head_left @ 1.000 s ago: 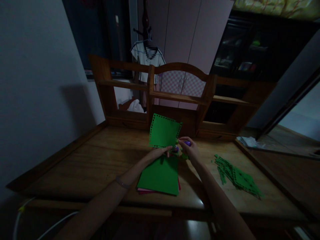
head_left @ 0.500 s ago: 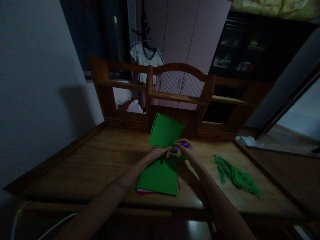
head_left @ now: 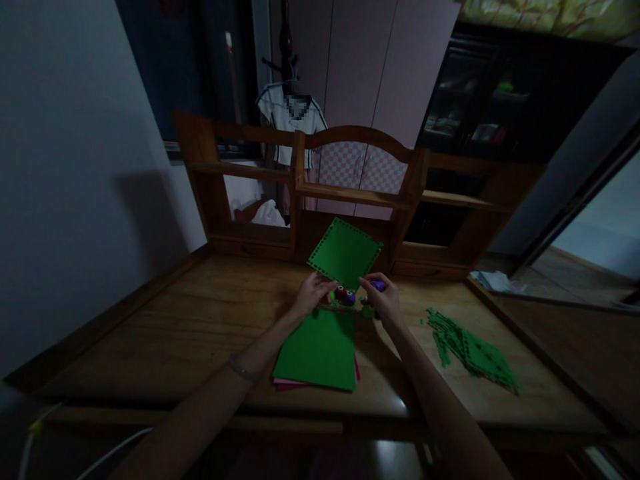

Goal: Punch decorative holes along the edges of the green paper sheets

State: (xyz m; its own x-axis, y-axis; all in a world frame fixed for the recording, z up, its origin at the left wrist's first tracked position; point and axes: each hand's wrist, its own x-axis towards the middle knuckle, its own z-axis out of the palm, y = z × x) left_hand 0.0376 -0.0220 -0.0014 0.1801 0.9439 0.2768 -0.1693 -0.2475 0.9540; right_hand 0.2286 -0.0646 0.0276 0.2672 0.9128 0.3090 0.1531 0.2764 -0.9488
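Note:
A green sheet with rows of punched holes along its edges (head_left: 346,252) is tilted up above the desk. My left hand (head_left: 313,292) pinches its lower left side. My right hand (head_left: 383,297) has its fingers closed at the sheet's lower right corner, with a purple object (head_left: 377,285) within that hand. Between the hands lie small red (head_left: 341,292) and purple (head_left: 349,299) items with eye-like white spots, and green scraps beside them. Nearer me rests a stack of paper, green on top (head_left: 318,350), with pink and red edges showing underneath.
Punched green sheets and strips (head_left: 475,353) lie in a pile on the right of the wooden desk (head_left: 165,333). A wooden shelf unit (head_left: 350,194) stands along the back edge. Cables hang at the lower left.
The punched sheet has turned and shifted right. My left hand has moved left and back, off the middle, uncovering the small red and purple items. My right hand has moved slightly right.

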